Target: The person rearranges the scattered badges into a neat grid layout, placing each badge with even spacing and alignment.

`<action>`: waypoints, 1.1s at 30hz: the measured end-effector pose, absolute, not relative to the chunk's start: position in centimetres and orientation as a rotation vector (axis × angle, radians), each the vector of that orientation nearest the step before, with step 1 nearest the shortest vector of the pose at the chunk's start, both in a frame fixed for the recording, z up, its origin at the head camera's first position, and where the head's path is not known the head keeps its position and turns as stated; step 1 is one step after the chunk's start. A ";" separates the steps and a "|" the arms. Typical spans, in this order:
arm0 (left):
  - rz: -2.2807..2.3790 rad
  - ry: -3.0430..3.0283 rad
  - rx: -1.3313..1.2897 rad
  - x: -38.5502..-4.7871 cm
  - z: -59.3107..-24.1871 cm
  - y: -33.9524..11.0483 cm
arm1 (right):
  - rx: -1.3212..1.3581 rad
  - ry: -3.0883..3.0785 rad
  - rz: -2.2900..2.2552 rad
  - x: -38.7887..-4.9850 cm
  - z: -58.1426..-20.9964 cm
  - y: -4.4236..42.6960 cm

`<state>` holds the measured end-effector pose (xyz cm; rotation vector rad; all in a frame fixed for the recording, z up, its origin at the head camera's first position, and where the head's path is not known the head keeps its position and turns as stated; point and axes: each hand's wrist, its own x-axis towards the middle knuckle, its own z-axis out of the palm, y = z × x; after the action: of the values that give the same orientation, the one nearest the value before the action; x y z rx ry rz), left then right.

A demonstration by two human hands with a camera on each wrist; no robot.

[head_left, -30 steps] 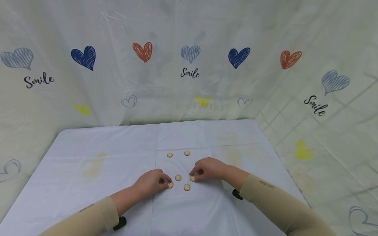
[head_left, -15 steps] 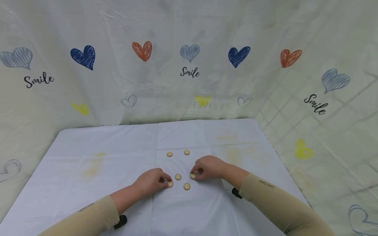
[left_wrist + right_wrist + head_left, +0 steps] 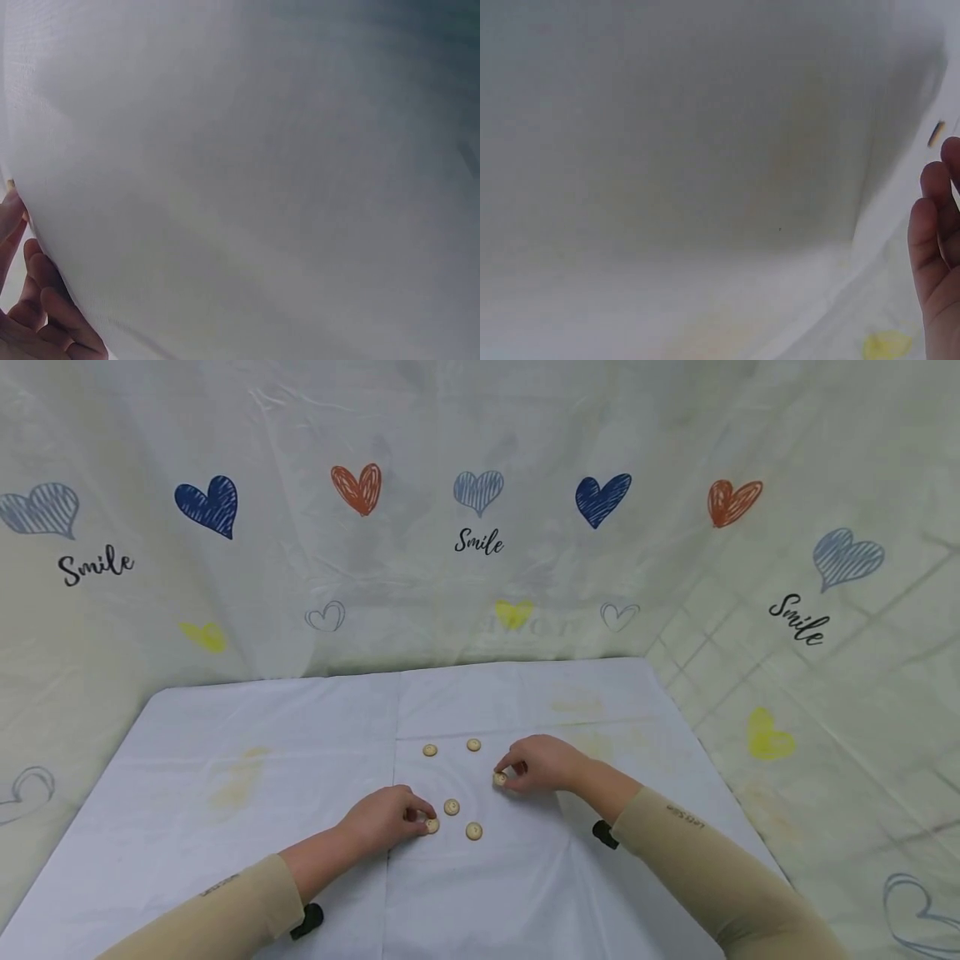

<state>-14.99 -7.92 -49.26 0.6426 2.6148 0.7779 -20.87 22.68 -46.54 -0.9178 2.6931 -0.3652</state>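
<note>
The right disc (image 3: 500,779) is sitting between the thumb and forefinger of the right hand (image 3: 543,764), partly covered by them; whether it is touching the cloth is hard to tell. The left disc (image 3: 432,827) is lying at the fingertips of the left hand (image 3: 382,818), its left part hidden. Both hands are pinching, thumb and forefinger nearly closed on their discs, the other fingers curling behind and partly out of sight. Both wrist views are cutting the hands off at the edge.

Between the hands, the middle disc (image 3: 452,807) is lying just beside the left disc, and the near disc (image 3: 474,832) a little closer to the person. Two far discs (image 3: 430,750) are resting beyond, side by side but apart. All six are round, pale tan and looking like wood; their small surface marks are too tiny to make out.

White, creased cloth is covering the tabletop (image 3: 300,735), showing yellowish stains. Beige sleeves (image 3: 697,860) are ending above the wrists, with dark pieces (image 3: 307,922) showing under the cuffs. Behind, a wrinkled pale sheet (image 3: 420,410) is hanging, printed with hearts and "Smile".
</note>
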 end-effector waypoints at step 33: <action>0.771 2.593 0.641 -15.2 -49.3 -7.8 | -0.643 2.802 -0.275 -26.2 -47.8 25.9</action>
<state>-15.25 -7.82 -49.29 0.6408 2.5927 0.7706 -26.21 25.85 -47.78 -0.6434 2.8021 -0.2753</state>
